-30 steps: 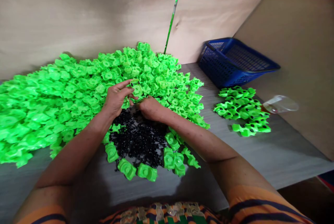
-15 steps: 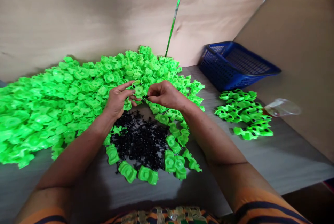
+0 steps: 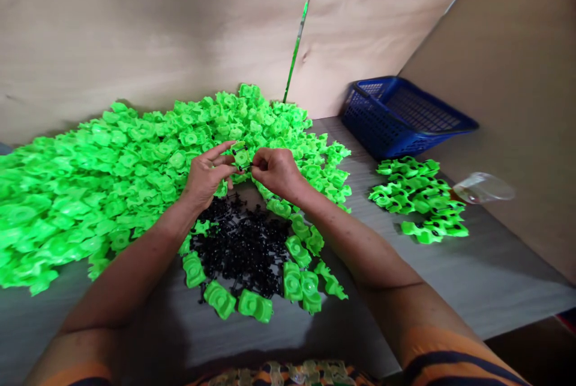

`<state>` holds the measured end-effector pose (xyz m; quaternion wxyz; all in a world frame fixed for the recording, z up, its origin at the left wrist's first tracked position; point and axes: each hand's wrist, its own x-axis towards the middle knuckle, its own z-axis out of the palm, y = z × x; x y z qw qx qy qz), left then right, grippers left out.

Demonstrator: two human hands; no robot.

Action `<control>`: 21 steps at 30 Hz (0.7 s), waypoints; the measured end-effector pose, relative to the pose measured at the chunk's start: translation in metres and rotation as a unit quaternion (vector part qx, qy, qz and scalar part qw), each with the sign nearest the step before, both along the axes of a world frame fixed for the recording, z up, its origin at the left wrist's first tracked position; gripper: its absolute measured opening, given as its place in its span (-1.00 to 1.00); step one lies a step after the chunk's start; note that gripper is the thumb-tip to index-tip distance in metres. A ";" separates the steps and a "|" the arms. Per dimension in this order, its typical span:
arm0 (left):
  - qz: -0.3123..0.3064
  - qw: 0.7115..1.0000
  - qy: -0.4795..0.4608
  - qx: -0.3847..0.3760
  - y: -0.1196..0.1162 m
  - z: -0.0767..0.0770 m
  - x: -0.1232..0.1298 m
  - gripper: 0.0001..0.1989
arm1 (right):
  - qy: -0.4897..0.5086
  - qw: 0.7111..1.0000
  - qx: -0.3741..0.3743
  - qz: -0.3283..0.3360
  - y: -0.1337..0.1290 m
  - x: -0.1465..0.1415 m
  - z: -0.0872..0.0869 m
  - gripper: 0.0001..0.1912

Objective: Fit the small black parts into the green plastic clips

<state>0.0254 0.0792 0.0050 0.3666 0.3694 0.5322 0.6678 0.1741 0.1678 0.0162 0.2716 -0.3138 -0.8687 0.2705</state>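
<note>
My left hand (image 3: 204, 176) holds a small green car-shaped piece (image 3: 242, 158), underside up, with a black axle across each end. The fingers of my right hand (image 3: 276, 173) are pinched at the piece's lower right end, by the black axle there. A second green piece (image 3: 221, 188) shows under my left fingers. Below both hands lies a heap of black axle parts (image 3: 243, 248), with green pieces (image 3: 255, 305) around its front and right edges. A large pile of green pieces (image 3: 112, 164) spreads behind and to the left.
On the right, a group of green pieces with black axles (image 3: 418, 197) lies on the grey table (image 3: 504, 278). Behind it a blue basket (image 3: 382, 128) leans tilted, and a clear plastic cup (image 3: 488, 188) lies beside it. A green-marked stick (image 3: 297, 50) stands against the back wall.
The lower black axle now lies across the held green piece, where before it was at my right fingertips. My right hand has turned slightly against the piece. The view has shifted a little.
</note>
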 end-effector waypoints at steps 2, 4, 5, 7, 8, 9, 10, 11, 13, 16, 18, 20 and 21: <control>0.000 1.000 0.012 0.002 0.000 -0.001 0.000 -0.35 | -0.001 1.000 0.008 -0.009 -0.001 -0.001 -0.001 -0.86; 0.005 1.000 0.016 0.003 -0.001 -0.001 0.001 -0.35 | 0.003 1.000 0.011 -0.012 -0.001 -0.002 -0.001 -0.86; 0.008 1.000 0.016 0.003 -0.001 -0.001 0.001 -0.35 | 0.003 1.000 0.011 -0.014 -0.001 -0.002 -0.001 -0.86; 0.011 1.000 0.016 0.003 -0.001 -0.001 0.002 -0.36 | 0.000 1.000 0.008 -0.016 -0.002 -0.002 0.000 -0.86; 0.011 1.000 0.016 0.003 -0.002 -0.001 0.003 -0.36 | -0.003 1.000 0.005 -0.016 -0.002 -0.002 0.000 -0.86; 0.012 1.000 0.017 0.003 -0.002 0.000 0.003 -0.37 | -0.005 1.000 0.003 -0.017 -0.002 -0.002 0.000 -0.86; 0.012 1.000 0.017 0.003 -0.002 0.000 0.003 -0.37 | -0.005 1.000 0.003 -0.015 -0.003 -0.002 0.000 -0.86; 0.013 1.000 0.017 0.003 -0.002 0.001 0.004 -0.37 | -0.003 1.000 0.004 -0.013 -0.003 -0.002 0.000 -0.86; 0.016 1.000 0.021 0.002 -0.003 0.002 0.004 -0.38 | 0.002 1.000 0.006 -0.008 -0.003 -0.001 0.000 -0.85; 0.021 0.999 0.035 0.001 -0.004 0.002 0.005 -0.38 | 0.003 1.000 0.005 -0.004 -0.005 -0.001 0.000 -0.85; 0.025 0.999 0.045 0.002 -0.004 0.002 0.007 -0.39 | -0.004 1.000 0.001 -0.008 -0.005 -0.001 0.001 -0.85; 0.035 0.998 0.052 0.005 -0.004 0.000 0.009 -0.39 | -0.011 1.000 -0.001 -0.011 -0.006 -0.001 0.001 -0.85; 0.042 0.998 0.055 0.006 -0.003 0.000 0.010 -0.38 | -0.013 1.000 -0.002 -0.011 -0.005 -0.002 0.001 -0.85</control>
